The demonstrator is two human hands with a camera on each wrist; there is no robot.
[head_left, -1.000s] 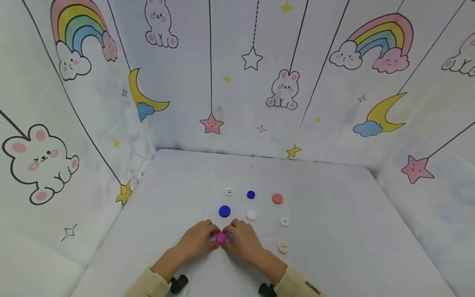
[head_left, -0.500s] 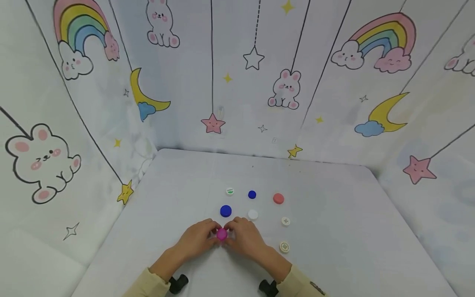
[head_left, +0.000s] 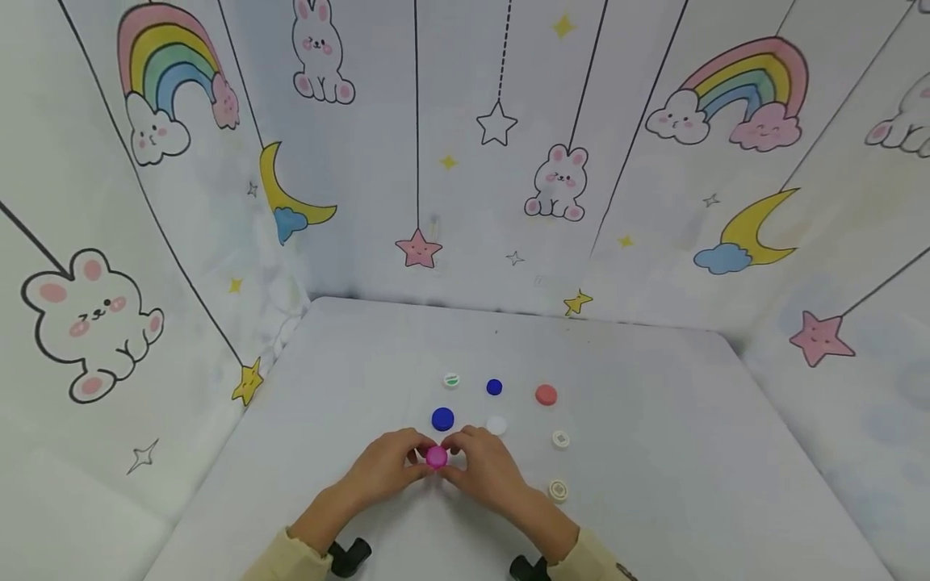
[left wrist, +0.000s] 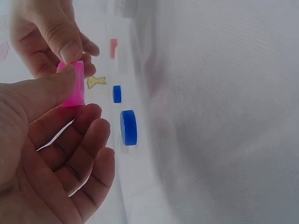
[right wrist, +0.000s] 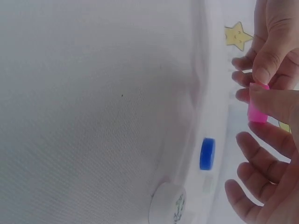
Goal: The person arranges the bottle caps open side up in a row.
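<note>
Pinches the left side of a magenta bottle cap (head_left: 437, 457) between thumb and forefinger of the left hand (head_left: 385, 466), with the other fingers loosely bent. Holds that cap raised above the white table (head_left: 690, 452), between both hands. Has a large blue cap (head_left: 443, 419) just beyond it and a green-marked white cap (head_left: 452, 380) farther back. Pinches the opposite side between thumb and forefinger of the right hand (head_left: 485, 470), likewise with loosely bent fingers. Has, further right, a small blue cap (head_left: 494, 387), a plain white cap (head_left: 497, 424) just past the knuckles, a red cap (head_left: 546, 394) and two cream discs (head_left: 558, 491).
</note>
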